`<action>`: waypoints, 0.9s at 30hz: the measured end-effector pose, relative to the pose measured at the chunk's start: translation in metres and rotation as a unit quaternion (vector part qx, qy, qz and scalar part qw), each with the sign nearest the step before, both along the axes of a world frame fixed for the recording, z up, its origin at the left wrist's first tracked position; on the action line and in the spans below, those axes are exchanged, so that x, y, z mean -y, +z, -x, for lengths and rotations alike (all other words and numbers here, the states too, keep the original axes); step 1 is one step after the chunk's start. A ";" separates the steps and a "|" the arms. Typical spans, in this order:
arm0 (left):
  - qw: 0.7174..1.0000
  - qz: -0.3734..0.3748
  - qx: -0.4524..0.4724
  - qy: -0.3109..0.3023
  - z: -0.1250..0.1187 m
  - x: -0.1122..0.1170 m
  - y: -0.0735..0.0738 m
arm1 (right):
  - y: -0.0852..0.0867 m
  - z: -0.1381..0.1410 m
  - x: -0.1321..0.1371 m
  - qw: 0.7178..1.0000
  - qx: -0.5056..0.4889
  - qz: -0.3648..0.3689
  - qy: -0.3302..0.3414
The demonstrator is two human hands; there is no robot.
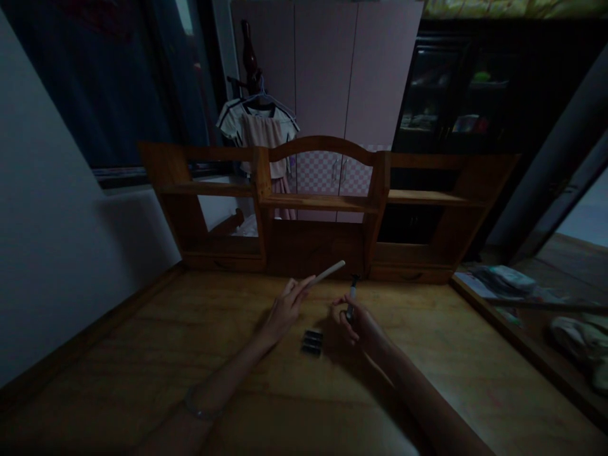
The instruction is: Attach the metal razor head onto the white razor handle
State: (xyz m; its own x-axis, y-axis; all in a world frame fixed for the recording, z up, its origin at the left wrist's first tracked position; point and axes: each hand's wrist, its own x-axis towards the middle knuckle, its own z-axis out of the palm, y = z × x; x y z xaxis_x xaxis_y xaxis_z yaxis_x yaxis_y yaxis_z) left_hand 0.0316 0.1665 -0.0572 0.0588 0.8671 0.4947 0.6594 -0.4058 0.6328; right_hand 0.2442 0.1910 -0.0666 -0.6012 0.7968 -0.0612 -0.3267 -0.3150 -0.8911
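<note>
Over the wooden desk [228,392], my left hand [286,308] is closed around one end of a slim, pale stick [329,272]. The stick's free end points up and to the right. My right hand [354,320] grips a razor [352,294] by its grey handle, with the dark T-shaped head uppermost. The stick's tip and the razor head are close but apart. Between and below the hands lies a small clear pack [312,342] with three dark bars in it; the dim light hides its details.
A wooden shelf unit [323,202] with small drawers stands along the desk's far edge. Beyond it are a pink wardrobe [323,82] and clothes on a hanger [261,126]. A white wall [47,221] borders the left. Bags and papers [503,282] lie at right.
</note>
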 end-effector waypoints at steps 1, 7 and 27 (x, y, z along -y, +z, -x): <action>1.000 0.006 -0.009 -0.006 -0.001 0.001 -0.001 | 0.000 -0.002 0.000 1.000 0.002 -0.002 0.010; 0.997 0.032 -0.064 -0.038 -0.004 0.006 -0.004 | -0.004 -0.004 0.000 1.000 0.012 -0.008 0.007; 0.996 0.061 -0.008 -0.057 0.011 -0.007 -0.022 | 0.003 -0.007 0.004 0.999 0.007 -0.014 -0.050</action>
State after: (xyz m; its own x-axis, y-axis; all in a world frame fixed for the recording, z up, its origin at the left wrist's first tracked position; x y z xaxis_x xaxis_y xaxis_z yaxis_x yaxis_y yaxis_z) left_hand 0.0208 0.1734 -0.0796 0.1675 0.9078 0.3846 0.6236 -0.3997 0.6719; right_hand 0.2516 0.1870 -0.0638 -0.5182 0.8540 -0.0459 -0.3422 -0.2563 -0.9040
